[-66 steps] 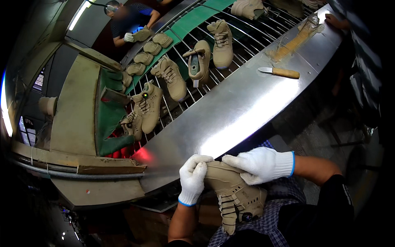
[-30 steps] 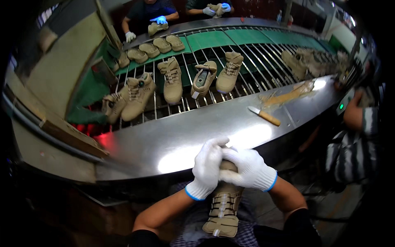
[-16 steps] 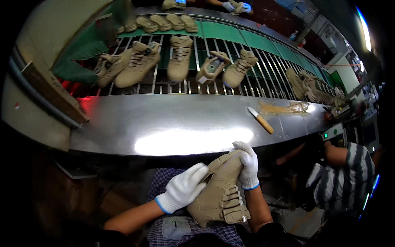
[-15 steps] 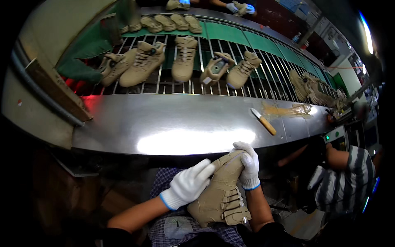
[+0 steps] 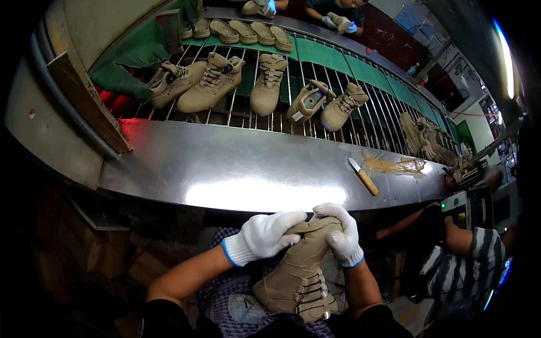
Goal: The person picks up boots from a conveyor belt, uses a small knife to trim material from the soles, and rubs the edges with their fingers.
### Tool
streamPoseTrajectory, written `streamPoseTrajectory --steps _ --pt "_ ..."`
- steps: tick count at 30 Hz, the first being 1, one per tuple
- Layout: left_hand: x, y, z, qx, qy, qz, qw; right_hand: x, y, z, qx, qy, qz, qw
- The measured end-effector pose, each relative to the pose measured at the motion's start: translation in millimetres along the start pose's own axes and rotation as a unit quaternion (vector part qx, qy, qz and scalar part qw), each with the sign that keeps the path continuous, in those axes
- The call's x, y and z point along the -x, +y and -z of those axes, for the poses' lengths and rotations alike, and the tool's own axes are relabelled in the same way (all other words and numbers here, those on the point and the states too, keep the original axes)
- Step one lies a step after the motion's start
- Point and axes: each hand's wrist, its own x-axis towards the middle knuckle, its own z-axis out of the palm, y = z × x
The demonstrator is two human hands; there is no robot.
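— What are the hands on?

— A tan boot (image 5: 298, 270) lying across the lap, sole end toward the steel table (image 5: 236, 174). The left hand (image 5: 264, 236), in a white glove, presses over its upper near the toe; the right hand (image 5: 341, 236), gloved the same, has its grip closed around the other side.

— And on the table?

— A knife with a wooden handle (image 5: 362, 176), just beside a crumpled clear wrapper (image 5: 394, 165). Past the table, tan boots (image 5: 267, 84) lie in a row on a conveyor of metal bars (image 5: 248, 112).

— Anyone else?

— A person in a striped sleeve (image 5: 479, 265) at the right, and gloved hands (image 5: 338, 22) at the far side of the conveyor holding a boot.
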Motion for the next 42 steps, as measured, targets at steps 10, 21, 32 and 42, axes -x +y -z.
streamPoseTrajectory --steps 10,21,32,42 --pt "-24.9 47.9 12.2 0.079 -0.069 0.239 0.966 -19.4 -50.5 21.8 0.199 -0.177 -0.088 0.960" --pt "-5.8 31.1 -25.7 -0.093 -0.023 0.153 0.984 -42.4 -10.5 49.0 0.218 -0.248 -0.174 0.928" --pt "25.7 31.8 30.1 -0.048 -0.175 0.104 0.978 -21.9 -2.0 55.0 0.222 -0.191 -0.146 0.945" --pt "12.2 53.2 39.3 0.071 -0.215 0.234 0.945 -30.2 -30.4 35.7 0.240 -0.204 -0.138 0.939"
